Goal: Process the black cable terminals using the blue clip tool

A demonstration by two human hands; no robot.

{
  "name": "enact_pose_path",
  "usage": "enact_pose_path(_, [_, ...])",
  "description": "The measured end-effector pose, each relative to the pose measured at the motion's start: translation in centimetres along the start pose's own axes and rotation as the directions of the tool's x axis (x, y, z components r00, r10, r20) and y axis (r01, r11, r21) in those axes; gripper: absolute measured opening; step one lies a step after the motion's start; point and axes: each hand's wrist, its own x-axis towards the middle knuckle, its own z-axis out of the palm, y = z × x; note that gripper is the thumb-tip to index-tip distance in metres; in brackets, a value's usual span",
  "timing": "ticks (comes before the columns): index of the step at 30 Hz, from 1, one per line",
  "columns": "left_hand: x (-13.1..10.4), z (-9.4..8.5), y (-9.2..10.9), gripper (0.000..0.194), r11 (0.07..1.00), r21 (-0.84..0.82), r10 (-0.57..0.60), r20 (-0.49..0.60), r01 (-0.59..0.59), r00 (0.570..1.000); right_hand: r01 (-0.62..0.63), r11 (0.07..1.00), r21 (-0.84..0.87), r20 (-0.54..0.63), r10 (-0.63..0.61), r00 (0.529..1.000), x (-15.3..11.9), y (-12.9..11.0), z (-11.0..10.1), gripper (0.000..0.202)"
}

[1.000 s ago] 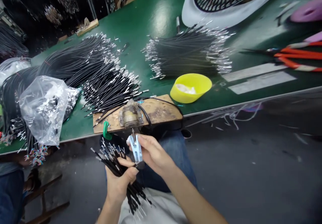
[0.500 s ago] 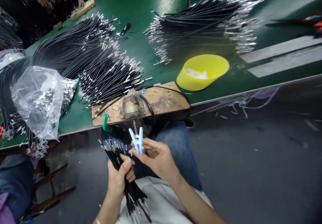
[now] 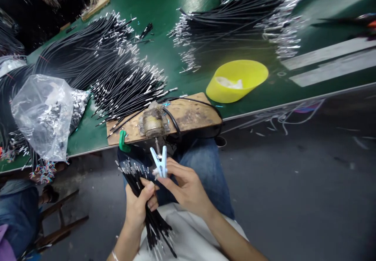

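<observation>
My left hand (image 3: 139, 204) is wrapped round a bundle of short black cables (image 3: 155, 227). Their silvery ends fan out above and below the fist. A light blue clothespin (image 3: 160, 164) sits at the tip of a thin metal shaft (image 3: 158, 144), which comes out of a small motor (image 3: 153, 122). Just right of the bundle, my right hand (image 3: 188, 186) pinches round the lower end of this clothespin with thumb and fingers. Whether a cable end is also between those fingertips is too small to make out.
The motor is fixed to a wooden board (image 3: 194, 114) at the green table's (image 3: 164, 2) edge, beside a green clamp (image 3: 123, 141). Cable piles (image 3: 126, 85) lie behind it, a plastic bag (image 3: 44, 116) to the left, a yellow bowl (image 3: 220, 89) to the right. A wooden stool (image 3: 63, 233) stands lower left.
My right fingertips have drawn back slightly to the right from in front of the clothespin. The left hand keeps the cable bundle in place. The view has shifted a little.
</observation>
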Motion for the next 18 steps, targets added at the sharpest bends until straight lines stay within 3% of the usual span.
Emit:
enact_pose_path(2, [-0.03,0.04,-0.01,0.034,0.999,0.034,0.018,-0.023,-0.018,1.000,0.011,1.000,-0.018,-0.013,-0.011,1.000,0.14,-0.17,0.00,0.022])
enact_pose_path(8, [-0.08,0.27,-0.04,0.037,0.996,0.072,0.048,-0.048,-0.045,0.998,-0.006,0.999,-0.042,-0.030,0.004,1.000,0.10,-0.13,0.06,0.015])
enact_pose_path(14, [-0.09,0.21,0.07,0.039,0.998,0.050,0.033,-0.039,-0.031,0.999,0.085,0.983,-0.162,-0.074,-0.098,0.992,-0.11,-0.35,0.16,0.017])
enact_pose_path(18, [-0.12,0.21,0.16,0.040,0.998,0.055,0.026,-0.029,-0.025,0.999,0.027,0.995,-0.092,-0.077,-0.034,0.996,-0.12,-0.10,-0.18,0.009])
